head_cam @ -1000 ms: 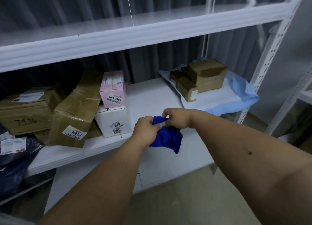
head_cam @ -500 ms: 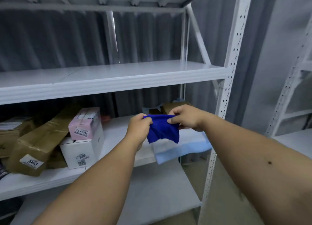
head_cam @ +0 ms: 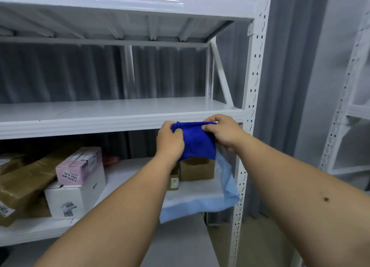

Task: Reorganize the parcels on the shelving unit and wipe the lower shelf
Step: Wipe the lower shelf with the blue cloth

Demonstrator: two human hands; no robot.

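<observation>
- Centre of the frame: the left hand (head_cam: 169, 139) and right hand (head_cam: 222, 132) each pinch a top corner of a blue cloth (head_cam: 197, 141), stretched between them in front of a bare white shelf edge (head_cam: 100, 124).
- Lower left: parcels sit on the shelf below, a pink box (head_cam: 80, 166) on a white box (head_cam: 75, 198), beside brown taped cartons (head_cam: 26, 180).
- Lower centre: a small brown box (head_cam: 197, 169) rests on a pale blue sheet (head_cam: 224, 198).
- Judging by this, parcels look grouped; wiping seems not yet begun.

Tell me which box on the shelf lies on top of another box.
The pink box with the label 58-4-3405. It sits on the white box; the brown boxes lean or rest on the shelf.
</observation>
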